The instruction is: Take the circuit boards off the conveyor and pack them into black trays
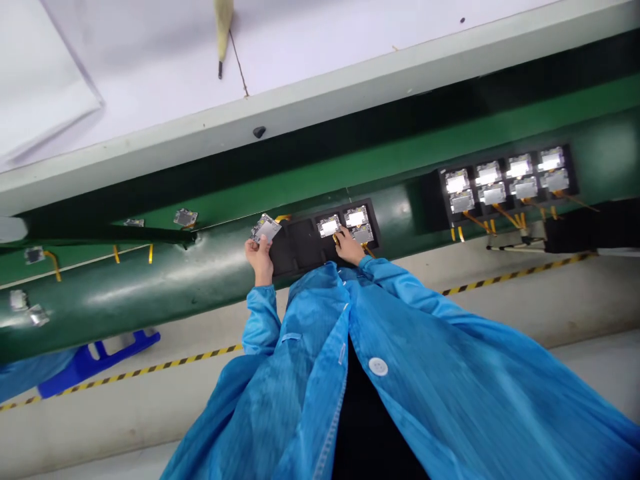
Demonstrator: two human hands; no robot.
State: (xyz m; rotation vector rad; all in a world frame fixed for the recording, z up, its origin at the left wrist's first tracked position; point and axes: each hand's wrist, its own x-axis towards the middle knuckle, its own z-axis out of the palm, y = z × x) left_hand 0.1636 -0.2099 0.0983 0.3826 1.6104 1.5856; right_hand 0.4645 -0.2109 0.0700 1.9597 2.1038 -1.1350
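Observation:
In my left hand (260, 261), thumb and fingers pinch the lower edge of a circuit board (266, 229) with a silvery plate on it. This board is tilted above the left end of a black tray (306, 241). My right hand (349, 247) is over the tray's right half, its fingers closed together beside another circuit board (329, 227). A small yellowish bit shows at those fingertips, too small to name. Two more boards lie in the tray's right column, the upper one (357, 217) shining brightly. An orange flex strip hangs out under the right wrist.
A second black tray (445, 207) at the right holds several boards with orange flex strips hanging over its front. Loose boards (185, 217) and strips lie left on the green bench (220, 267). A white shelf edge (320, 100) runs above. A blue plastic stool (105, 360) stands below left.

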